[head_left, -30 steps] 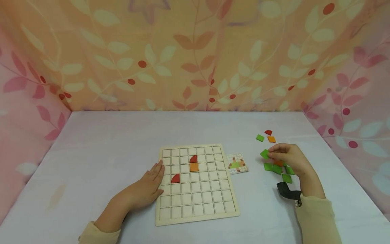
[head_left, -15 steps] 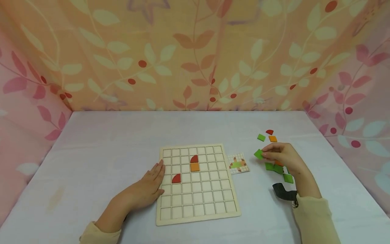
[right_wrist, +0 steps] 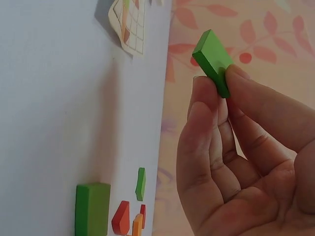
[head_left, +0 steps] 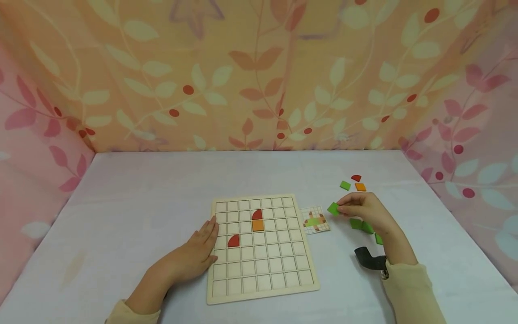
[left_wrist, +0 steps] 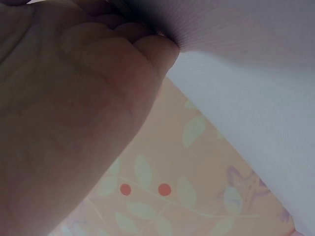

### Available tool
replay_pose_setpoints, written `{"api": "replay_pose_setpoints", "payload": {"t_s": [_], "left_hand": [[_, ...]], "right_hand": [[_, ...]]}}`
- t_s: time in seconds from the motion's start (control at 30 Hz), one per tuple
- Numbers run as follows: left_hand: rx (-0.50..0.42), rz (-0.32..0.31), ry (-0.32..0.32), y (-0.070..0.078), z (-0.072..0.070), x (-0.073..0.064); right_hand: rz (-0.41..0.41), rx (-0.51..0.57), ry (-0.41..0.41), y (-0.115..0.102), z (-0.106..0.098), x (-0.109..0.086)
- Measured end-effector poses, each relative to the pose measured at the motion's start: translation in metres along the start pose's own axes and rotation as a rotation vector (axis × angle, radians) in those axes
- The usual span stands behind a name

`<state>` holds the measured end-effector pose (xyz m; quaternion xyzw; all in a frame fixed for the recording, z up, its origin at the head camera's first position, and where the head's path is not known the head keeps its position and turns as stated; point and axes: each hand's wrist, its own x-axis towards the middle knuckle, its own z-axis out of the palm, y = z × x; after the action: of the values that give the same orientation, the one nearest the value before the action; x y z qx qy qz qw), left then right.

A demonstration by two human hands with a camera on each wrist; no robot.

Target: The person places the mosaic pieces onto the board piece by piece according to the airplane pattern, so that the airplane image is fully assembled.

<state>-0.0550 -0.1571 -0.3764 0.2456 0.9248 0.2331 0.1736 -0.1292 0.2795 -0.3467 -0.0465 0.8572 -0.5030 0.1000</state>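
Sleeves in beige [head_left: 414, 290] lead to a left hand [head_left: 188, 256] that rests against the left edge of a gridded board [head_left: 264, 282], its fingers straight and close together, the thumb apart; on the board sit two red quarter-circles [head_left: 234, 241] and an orange square [head_left: 257, 225]. Just right of a small pattern card [head_left: 317, 221] beside the board, the right hand [head_left: 370, 212] pinches a green tile [head_left: 333, 209] between thumb and fingertips, raised over the white cloth [head_left: 121, 202], with loose green tiles [head_left: 356, 223] lying near it. Farther back lie a light green piece [head_left: 345, 185], an orange piece [head_left: 360, 186] and a red piece [head_left: 356, 178], before a leaf-patterned curtain [head_left: 202, 103].
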Motion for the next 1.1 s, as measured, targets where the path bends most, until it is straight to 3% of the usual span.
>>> {"api": "replay_pose_setpoints", "payload": {"t_s": [0.4, 1.1], "left_hand": [[-0.023, 0.009, 0.004, -0.001, 0.002, -0.001], [0.021, 0.021, 0.007, 0.003, -0.001, -0.002]], "right_hand": [[-0.016, -0.018, -0.043, -0.009, 0.015, 0.001], [-0.017, -0.06, -0.099, -0.021, 0.033, -0.001]]}}
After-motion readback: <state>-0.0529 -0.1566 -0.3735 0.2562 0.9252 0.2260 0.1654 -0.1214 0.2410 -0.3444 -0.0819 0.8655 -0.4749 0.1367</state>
